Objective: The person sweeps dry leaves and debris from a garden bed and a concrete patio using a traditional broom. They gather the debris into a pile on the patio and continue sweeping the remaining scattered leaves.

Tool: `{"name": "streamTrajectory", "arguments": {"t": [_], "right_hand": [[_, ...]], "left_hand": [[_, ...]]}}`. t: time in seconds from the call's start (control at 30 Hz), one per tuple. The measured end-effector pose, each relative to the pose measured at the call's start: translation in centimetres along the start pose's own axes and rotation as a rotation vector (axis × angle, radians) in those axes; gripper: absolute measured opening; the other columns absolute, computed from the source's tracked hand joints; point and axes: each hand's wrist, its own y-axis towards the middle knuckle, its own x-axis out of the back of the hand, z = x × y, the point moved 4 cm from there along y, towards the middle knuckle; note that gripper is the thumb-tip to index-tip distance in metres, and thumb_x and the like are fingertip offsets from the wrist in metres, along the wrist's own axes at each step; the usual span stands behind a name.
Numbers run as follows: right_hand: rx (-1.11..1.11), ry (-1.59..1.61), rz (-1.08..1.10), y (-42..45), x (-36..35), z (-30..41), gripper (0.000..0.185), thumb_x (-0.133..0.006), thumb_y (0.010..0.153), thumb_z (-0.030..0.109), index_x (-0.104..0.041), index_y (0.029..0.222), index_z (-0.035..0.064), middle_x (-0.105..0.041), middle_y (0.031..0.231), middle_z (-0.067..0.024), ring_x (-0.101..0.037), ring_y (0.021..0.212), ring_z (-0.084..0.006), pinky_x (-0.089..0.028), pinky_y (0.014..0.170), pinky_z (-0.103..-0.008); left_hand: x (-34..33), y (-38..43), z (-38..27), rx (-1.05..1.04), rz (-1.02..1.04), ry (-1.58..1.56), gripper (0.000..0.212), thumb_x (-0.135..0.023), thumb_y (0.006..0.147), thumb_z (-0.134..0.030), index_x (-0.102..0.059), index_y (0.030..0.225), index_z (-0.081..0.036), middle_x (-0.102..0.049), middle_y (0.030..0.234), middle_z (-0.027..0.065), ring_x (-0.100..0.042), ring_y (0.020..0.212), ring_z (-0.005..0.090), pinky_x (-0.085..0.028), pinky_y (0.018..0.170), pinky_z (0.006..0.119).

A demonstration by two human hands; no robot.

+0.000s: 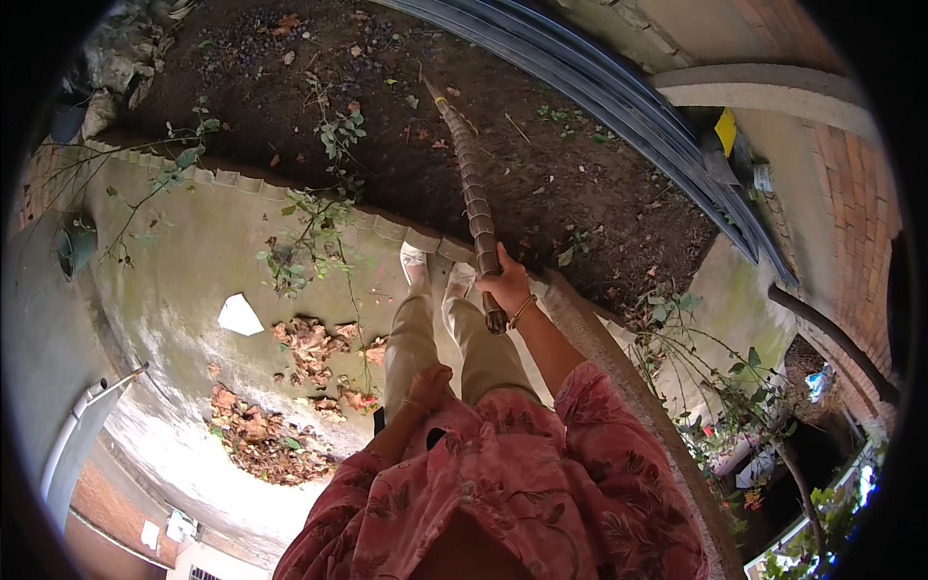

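My right hand (507, 281) grips a long tapered bundle of dry stalks (475, 192) near its thick end. Bands ring the bundle along its length, and yellow ties show towards its thin tip. The thin end points away from me over the dark soil bed (616, 225). The thick butt sticks out below my hand, above my right leg. My left hand (432, 383) is curled at the hem of my pink patterned shirt (507, 493), by my left thigh. Its fingers are partly hidden, so I cannot tell if it pinches the cloth.
A tile-like edging (275, 190) borders the soil at my feet. Long dark metal lengths (580, 80) arch along the far side. Thin leafy branches (297, 250) hang at left, and more stems (739, 362) stand at right. Dry leaves (261, 435) and a white scrap (240, 315) lie on the concrete.
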Motion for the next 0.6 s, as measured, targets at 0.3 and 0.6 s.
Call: {"name": "streamTrajectory", "arguments": {"t": [0.3,0.6], "right_hand": [[-0.438,0.81,0.095,-2.3,-6.2,-6.3,0.028,-0.056,0.067,-0.001,-0.041,0.088,0.01,-0.049,0.066,-0.0085,-0.054,0.049,-0.0239,-0.044,0.037,-0.039],[-0.095,0.289,0.232,-1.1,-5.4,-1.8,0.082,-0.061,0.063,-0.004,-0.026,0.135,0.0075,-0.054,0.071,-0.006,-0.051,0.048,-0.0141,-0.044,0.045,-0.0299]], "left_hand": [[-1.9,-1.3,0.1,-0.009,0.0,-0.082,0.022,-0.054,0.081,-0.023,-0.062,0.088,-0.003,-0.063,0.074,0.0126,-0.061,0.068,0.02,-0.048,0.063,0.03],[-2.5,-1.7,0.2,0.002,-0.001,-0.054,0.027,-0.054,0.079,-0.026,-0.061,0.091,-0.002,-0.063,0.079,0.0157,-0.062,0.074,0.0248,-0.048,0.068,0.034]]}}
